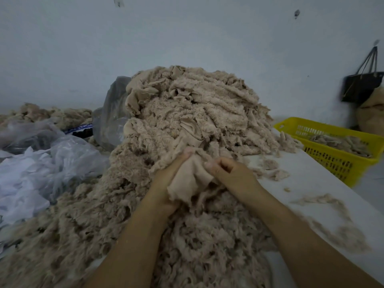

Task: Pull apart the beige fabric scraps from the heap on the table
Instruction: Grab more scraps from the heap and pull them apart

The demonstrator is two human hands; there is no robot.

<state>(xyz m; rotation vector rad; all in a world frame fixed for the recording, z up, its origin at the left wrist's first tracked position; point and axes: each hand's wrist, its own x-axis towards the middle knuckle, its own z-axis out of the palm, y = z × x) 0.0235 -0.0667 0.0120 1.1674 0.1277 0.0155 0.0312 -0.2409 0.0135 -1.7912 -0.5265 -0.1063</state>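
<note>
Both hands are holding one beige scrap [191,180] at the near foot of the heap [197,104], around mid-table. Left hand [165,179] is gripping the scrap's left side, fingers curled into its top fold. Right hand [232,173] is pinching its right edge with curled fingers. Scrap is hanging between them and touching the heap below. Facing side is looking smooth, bottom edge frayed, shape a crumpled flap. Heap is rising tall behind the hands: fleecy, tangled strips spilling toward the table's near edge and left side. Loose tufts are lying on the bare white table [311,183] toward its right edge. Yellow perforated plastic basket [332,163] is sitting at the far right edge, holding more scraps. Crinkled translucent plastic bags [41,169] are lying along the left.
</note>
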